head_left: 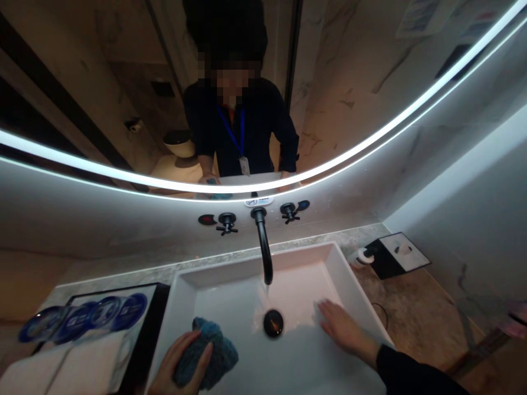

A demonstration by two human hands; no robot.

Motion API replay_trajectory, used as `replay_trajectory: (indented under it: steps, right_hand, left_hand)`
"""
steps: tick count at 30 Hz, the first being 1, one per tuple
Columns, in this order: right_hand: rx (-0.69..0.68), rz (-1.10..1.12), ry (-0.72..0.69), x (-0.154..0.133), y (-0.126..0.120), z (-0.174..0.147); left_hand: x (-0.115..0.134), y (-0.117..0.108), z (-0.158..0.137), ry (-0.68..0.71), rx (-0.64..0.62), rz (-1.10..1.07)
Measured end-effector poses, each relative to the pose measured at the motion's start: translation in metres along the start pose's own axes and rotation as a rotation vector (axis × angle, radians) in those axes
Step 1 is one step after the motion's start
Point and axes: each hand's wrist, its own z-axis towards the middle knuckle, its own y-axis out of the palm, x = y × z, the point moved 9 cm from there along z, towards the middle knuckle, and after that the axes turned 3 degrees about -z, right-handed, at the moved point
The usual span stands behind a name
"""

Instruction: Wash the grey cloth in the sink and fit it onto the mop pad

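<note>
Below, in the head view, the left hand (181, 365) is closed around a blue cloth (212, 359), with the fingers wrapped over its upper side, and it presses the cloth against the left inner part of the white sink (230, 277). The right hand (343, 329) is open and lies flat on the right bottom of the basin, holding nothing. Between the two hands is the dark drain (273, 322), and water runs down to it from the black faucet (263, 244).

The cloth looks soft and thick, probably wet, so I judge it light, easy to fold, and best held as a bunch in the palm. The wet basin is likely slippery.

On the counter at the left stand blue round lids (82, 318) on a tray. A black box (395, 255) sits at the right. Two cross handles (227, 222) are on the wall under the lit mirror (370, 82).
</note>
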Motion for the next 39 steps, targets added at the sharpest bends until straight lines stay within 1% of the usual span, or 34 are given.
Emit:
replay_trajectory:
  steps: [1, 2, 4, 5, 6, 7, 8, 10, 11, 12, 14, 15, 16, 17, 19, 20, 21, 22, 23, 24, 25, 26, 28, 29, 30, 31, 32, 33, 34, 35, 36, 37, 39]
  right_hand:
    - [0.079, 0.000, 0.034, 0.005, -0.012, 0.018]
    - [0.176, 0.001, 0.098, 0.010, -0.021, 0.035]
    - [0.374, 0.016, 0.294, 0.013, -0.031, 0.061]
    - [0.469, 0.035, 0.397, 0.008, -0.033, 0.069]
    - [0.532, 0.058, 0.460, -0.005, -0.031, 0.078]
    - [0.560, 0.085, 0.468, -0.025, -0.028, 0.089]
    - [0.542, 0.114, 0.401, -0.054, -0.025, 0.104]
    - [0.418, 0.170, 0.128, -0.125, -0.020, 0.136]
    - [0.360, 0.193, 0.051, -0.156, -0.020, 0.148]
    - [0.318, 0.212, 0.045, -0.178, -0.021, 0.158]
    - [0.245, 0.245, 0.107, -0.212, -0.022, 0.169]
    - [0.204, 0.266, 0.089, -0.232, -0.021, 0.171]
    - [0.154, 0.293, -0.002, -0.257, -0.019, 0.169]
    - [0.100, 0.326, -0.157, -0.286, -0.017, 0.162]
    - [-0.001, 0.390, -0.503, -0.340, -0.012, 0.127]
    - [-0.041, 0.418, -0.636, -0.356, -0.011, 0.105]
    - [-0.079, 0.441, -0.748, -0.364, -0.011, 0.081]
    - [-0.114, 0.457, -0.834, -0.363, -0.012, 0.059]
    - [-0.149, 0.471, -0.924, -0.355, -0.015, 0.038]
    - [-0.193, 0.472, -1.038, -0.341, -0.018, 0.017]
    - [-0.219, 0.456, -1.081, -0.317, -0.021, 0.005]
    - [-0.244, 0.431, -1.106, -0.287, -0.023, -0.003]
    - [-0.284, 0.338, -1.212, -0.223, -0.027, -0.016]
    - [-0.271, 0.271, -1.237, -0.190, -0.028, -0.017]
    - [-0.239, 0.203, -1.234, -0.161, -0.030, -0.015]
    - [-0.180, 0.142, -1.192, -0.136, -0.032, -0.009]
    - [-0.112, 0.092, -1.123, -0.118, -0.035, -0.001]
    - [-0.068, 0.060, -1.078, -0.109, -0.036, 0.004]
    - [-0.047, 0.051, -1.046, -0.110, -0.037, 0.007]
    - [-0.055, 0.064, -1.030, -0.122, -0.036, 0.007]
    - [-0.088, 0.096, -1.030, -0.142, -0.034, 0.005]
    - [-0.135, 0.144, -1.037, -0.170, -0.031, 0.002]
    - [-0.221, 0.260, -1.034, -0.237, -0.027, -0.004]
  left_hand:
    - [0.003, -0.002, 0.000, 0.006, 0.012, 0.007]
    - [0.007, -0.006, 0.000, 0.015, 0.023, 0.017]
    - [0.016, -0.014, -0.002, 0.052, 0.035, 0.042]
    - [0.020, -0.019, -0.005, 0.074, 0.038, 0.058]
    - [0.024, -0.025, -0.008, 0.099, 0.050, 0.074]
    - [0.028, -0.031, -0.011, 0.122, 0.066, 0.089]
    - [0.031, -0.038, -0.015, 0.140, 0.088, 0.105]
    - [0.035, -0.050, -0.021, 0.158, 0.127, 0.134]
    - [0.036, -0.055, -0.023, 0.155, 0.143, 0.147]
    - [0.036, -0.059, -0.024, 0.147, 0.148, 0.161]
    - [0.037, -0.065, -0.025, 0.137, 0.154, 0.179]
    - [0.039, -0.067, -0.025, 0.139, 0.155, 0.184]
    - [0.040, -0.068, -0.025, 0.141, 0.156, 0.190]
    - [0.041, -0.069, -0.024, 0.145, 0.157, 0.194]
    - [0.045, -0.072, -0.024, 0.157, 0.168, 0.198]
    - [0.047, -0.072, -0.024, 0.163, 0.170, 0.198]
    - [0.048, -0.073, -0.024, 0.172, 0.171, 0.196]
    - [0.050, -0.073, -0.024, 0.185, 0.175, 0.191]
    - [0.050, -0.073, -0.024, 0.196, 0.177, 0.185]
    - [0.050, -0.073, -0.024, 0.201, 0.175, 0.178]
    - [0.048, -0.072, -0.024, 0.205, 0.173, 0.169]
    - [0.046, -0.071, -0.023, 0.207, 0.172, 0.159]
    - [0.041, -0.068, -0.023, 0.204, 0.172, 0.140]
    - [0.038, -0.067, -0.023, 0.202, 0.172, 0.132]
    - [0.036, -0.065, -0.023, 0.201, 0.175, 0.125]
    - [0.034, -0.064, -0.023, 0.197, 0.179, 0.119]
    - [0.032, -0.063, -0.024, 0.191, 0.182, 0.110]
    - [0.030, -0.063, -0.024, 0.184, 0.187, 0.100]
    - [0.029, -0.063, -0.025, 0.176, 0.192, 0.089]
    - [0.028, -0.063, -0.026, 0.168, 0.198, 0.078]
    - [0.028, -0.063, -0.028, 0.160, 0.203, 0.070]
    - [0.028, -0.063, -0.029, 0.156, 0.208, 0.065]
    - [0.029, -0.063, -0.032, 0.152, 0.215, 0.068]
